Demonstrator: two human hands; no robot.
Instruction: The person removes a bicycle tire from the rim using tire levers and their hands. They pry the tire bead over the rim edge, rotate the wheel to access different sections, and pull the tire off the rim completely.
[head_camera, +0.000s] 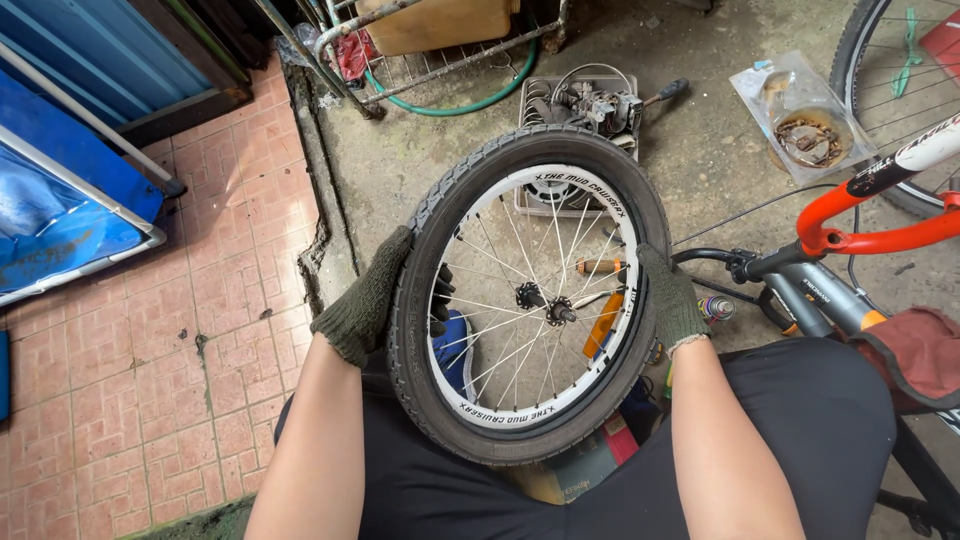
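A small bicycle wheel (530, 300) with a black knobby tyre, white rim and thin spokes rests upright against my lap. My left hand (368, 300), in a dark green knit glove, grips the tyre's left side, fingers curling over the tread toward the rim. My right hand (672, 298), in a matching glove, clasps the tyre's right side. The hub (545, 303) sits at the wheel's middle. Behind the spokes, an orange-handled tool (603, 325) shows on the ground.
An orange and grey bicycle frame (860, 235) stands at right, another wheel (900, 90) behind it. A grey crate of metal parts (585, 105) lies beyond the wheel, a clear tray of rusty parts (800, 115) farther right. Red paving tiles (150, 330) and a blue tarp (60, 200) lie left.
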